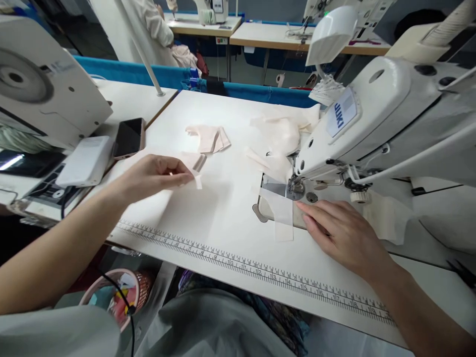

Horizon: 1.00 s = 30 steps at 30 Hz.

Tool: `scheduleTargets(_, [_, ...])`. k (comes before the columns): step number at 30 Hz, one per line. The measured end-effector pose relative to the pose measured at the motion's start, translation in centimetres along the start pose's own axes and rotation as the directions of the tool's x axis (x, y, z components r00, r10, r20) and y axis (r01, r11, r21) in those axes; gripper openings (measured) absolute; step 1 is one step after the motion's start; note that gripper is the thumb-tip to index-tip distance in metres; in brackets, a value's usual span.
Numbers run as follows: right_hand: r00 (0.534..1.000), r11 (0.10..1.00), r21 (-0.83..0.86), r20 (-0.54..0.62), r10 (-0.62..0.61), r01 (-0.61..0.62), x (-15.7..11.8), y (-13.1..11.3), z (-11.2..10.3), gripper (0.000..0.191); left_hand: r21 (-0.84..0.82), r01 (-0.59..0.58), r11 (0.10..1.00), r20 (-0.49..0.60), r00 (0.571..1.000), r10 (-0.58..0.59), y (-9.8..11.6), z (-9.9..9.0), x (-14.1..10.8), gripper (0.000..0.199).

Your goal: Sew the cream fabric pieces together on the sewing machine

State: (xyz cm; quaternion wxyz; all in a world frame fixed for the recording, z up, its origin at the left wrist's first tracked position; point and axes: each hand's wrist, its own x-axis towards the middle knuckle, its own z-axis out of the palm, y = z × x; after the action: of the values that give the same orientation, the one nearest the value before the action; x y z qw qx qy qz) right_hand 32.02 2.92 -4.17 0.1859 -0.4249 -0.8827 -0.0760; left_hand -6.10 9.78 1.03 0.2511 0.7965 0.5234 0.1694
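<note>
Plainly, in the head view, a white worktable (226, 208) fills the middle, with a ruler scale (245, 265) printed along its near edge. On the right stands a JUKI sewing machine (383, 104), a white lamp (330, 34) beside its far end. A translucent white fabric strip (283, 223) lies at the presser foot, its loose end trailing toward the near edge. The right hand (340, 230) is laid out flat just right of this strip, fingers extended and clasping nothing, index fingertip by the needle area.

To the left, the left hand (159, 173) hovers above the table, thumb and fingers pinching a small white fabric piece (198, 182). Beyond it lie folded pale pink fabric pieces (210, 139); farther right, a pale fabric heap (278, 131) sits against the machine.

At far left, a smartphone (129, 138) rests near a white box (85, 161) and another sewing machine (48, 79). Blue cloth (130, 72) borders the table's far side; past it, a person in white (156, 29) is by more machine tables (267, 37). Below, near left, a pink basket (143, 290) holds colored scraps.
</note>
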Motion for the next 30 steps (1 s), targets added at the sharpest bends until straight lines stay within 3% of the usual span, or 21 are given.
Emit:
scheduleTargets(2, [1.000,1.000,-0.002,0.014,-0.001,0.001,-0.1,0.0,-0.1,0.029,-0.112,0.023,0.993,0.009,1.000,-0.022,1.8,2.3,-1.5,0.030])
scheduleTargets(3, [1.000,1.000,-0.004,0.014,-0.003,0.003,-0.1,0.0,-0.1,0.029,-0.100,-0.034,0.994,-0.039,0.999,0.030,2.6,3.6,-2.3,0.027])
scheduleTargets(4, [1.000,1.000,-0.006,0.010,-0.007,0.007,-0.1,0.0,-0.2,0.029,-0.064,-0.157,0.986,-0.065,0.986,0.153,3.3,5.0,-3.2,0.026])
scheduleTargets(6, [1.000,1.000,-0.011,-0.009,-0.017,0.017,-0.1,0.0,-0.2,0.028,0.079,-0.398,0.914,-0.012,0.916,0.400,4.3,7.4,-5.0,0.026])
scheduleTargets(7, [1.000,1.000,-0.010,-0.015,-0.022,0.022,-0.1,0.0,-0.3,0.028,0.172,-0.458,0.872,0.030,0.887,0.461,4.5,8.3,-5.9,0.032])
scheduleTargets(8, [0.999,1.000,-0.006,-0.016,-0.027,0.027,-0.1,0.0,-0.3,0.028,0.257,-0.494,0.830,0.068,0.866,0.495,4.6,9.1,-6.7,0.040])
scheduleTargets(10, [0.999,0.999,0.007,-0.016,-0.043,0.043,0.0,-0.2,-0.4,0.030,0.390,-0.494,0.777,0.121,0.864,0.489,4.6,9.9,-7.9,0.054])
scheduleTargets(13, [0.997,0.997,0.025,-0.019,-0.074,0.074,0.1,-0.4,-0.4,0.034,0.473,-0.452,0.756,0.147,0.887,0.439,4.7,10.3,-8.9,0.061])
scheduleTargets(18, [0.992,0.990,0.067,-0.050,-0.117,0.120,0.1,-0.8,-0.6,0.044,0.468,-0.423,0.776,0.131,0.902,0.412,5.1,10.3,-9.2,0.063])
scheduleTargets(22, [0.986,0.983,0.098,-0.076,-0.146,0.153,0.4,-1.4,-1.0,0.045,0.437,-0.487,0.756,0.132,0.866,0.482,4.9,10.3,-9.5,0.062])
scheduleTargets(25, [0.989,0.966,0.218,-0.075,-0.127,0.140,0.6,-2.5,-1.6,0.035,0.443,-0.497,0.746,0.078,0.851,0.520,4.4,10.5,-10.0,0.054])
scheduleTargets(27, [0.991,0.926,0.355,-0.012,-0.130,0.126,0.8,-3.8,-2.2,0.027,0.416,-0.527,0.741,0.005,0.817,0.577,4.1,10.6,-10.5,0.040])
scheduleTargets(30, [0.962,0.828,0.548,0.142,-0.234,0.121,0.8,-6.0,-3.2,0.022,0.304,-0.588,0.749,-0.085,0.767,0.636,3.9,10.5,-10.9,0.025])
